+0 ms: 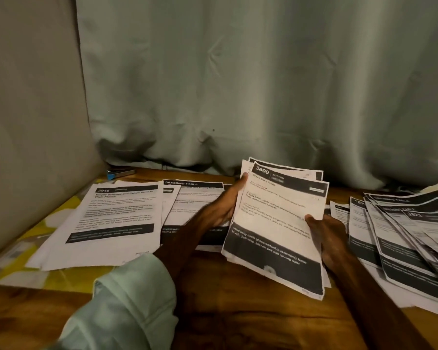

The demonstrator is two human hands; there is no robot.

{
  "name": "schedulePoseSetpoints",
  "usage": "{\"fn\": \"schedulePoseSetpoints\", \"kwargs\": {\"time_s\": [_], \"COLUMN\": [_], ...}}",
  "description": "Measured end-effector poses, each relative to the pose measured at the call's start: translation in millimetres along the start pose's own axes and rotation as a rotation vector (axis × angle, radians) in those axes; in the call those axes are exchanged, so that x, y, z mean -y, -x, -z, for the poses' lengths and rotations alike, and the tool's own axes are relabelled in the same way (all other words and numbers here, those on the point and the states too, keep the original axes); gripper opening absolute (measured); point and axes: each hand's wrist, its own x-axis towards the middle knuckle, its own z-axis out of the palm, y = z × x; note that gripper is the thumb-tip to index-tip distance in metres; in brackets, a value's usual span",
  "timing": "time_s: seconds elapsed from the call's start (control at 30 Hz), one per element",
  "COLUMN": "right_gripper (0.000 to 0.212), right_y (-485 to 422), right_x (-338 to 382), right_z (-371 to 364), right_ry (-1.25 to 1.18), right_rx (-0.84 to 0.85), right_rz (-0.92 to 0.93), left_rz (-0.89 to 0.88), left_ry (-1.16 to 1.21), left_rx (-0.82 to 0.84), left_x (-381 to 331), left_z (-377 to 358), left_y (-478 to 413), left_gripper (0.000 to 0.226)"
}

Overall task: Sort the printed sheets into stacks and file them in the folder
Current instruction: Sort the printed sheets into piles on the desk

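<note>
Both hands grip the bundle of printed sheets (pixel 276 223): left hand (pixel 223 205) on its left edge, right hand (pixel 331 238) pinching the right. I fear its uneven sheets slipping onto the worktop (pixel 238 311).

1. 3800 KITCHEN stack (pixel 276 223): you hold it tilted, edges uneven, centre-right.
2. 2945 stack (pixel 111 223): lies flat, far left.
3. DRESSING TABLE stack (pixel 195 198): flat, just beside the 2945 stack.
4. Fanned pile (pixel 402 236): spread loosely at right.

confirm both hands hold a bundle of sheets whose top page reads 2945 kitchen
Not 2945: the head view shows the bundle has a top page reading 3800 KITCHEN. The left hand and right hand do hold it; 2945 is on a loose sheet lying to the left.
</note>
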Motion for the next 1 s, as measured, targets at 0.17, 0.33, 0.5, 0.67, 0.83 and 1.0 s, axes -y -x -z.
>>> {"fn": "schedulePoseSetpoints", "kwargs": {"time_s": [0.17, 0.33, 0.5, 0.67, 0.83, 1.0], "right_gripper": [0.019, 0.019, 0.029, 0.025, 0.024, 0.015], "right_y": [5.4, 3.4, 3.6, 7.1, 15.9, 22.4], "right_x": [-4.1, -0.7, -0.1, 16.1, 26.0, 24.2], "right_z": [-15.5, -23.7, -27.8, -44.3, -55.9, -44.4], "right_ry": [0.017, 0.001, 0.105, -0.006, -0.056, 0.036], "right_rx": [-0.011, 0.027, 0.087, 0.164, 0.157, 0.111], "right_rz": [0.071, 0.063, 0.151, 0.162, 0.11, 0.12], "left_rz": [0.013, 0.011, -0.035, -0.154, -0.093, -0.019], "left_ry": [-0.427, -0.616, -0.737, -0.777, -0.968, -1.307], "left_rx": [-0.022, -0.138, -0.155, -0.302, -0.526, -0.614], "left_x": [9.9, 13.1, 6.5, -39.8, -66.6, -56.5], "left_z": [-4.1, 5.6, 4.2, 48.0, 126.9, 145.8], "left_y": [4.9, -7.4, -1.7, 9.0, 36.9, 36.5], "left_gripper": [0.04, 0.053, 0.049, 0.047, 0.047, 0.069]}}
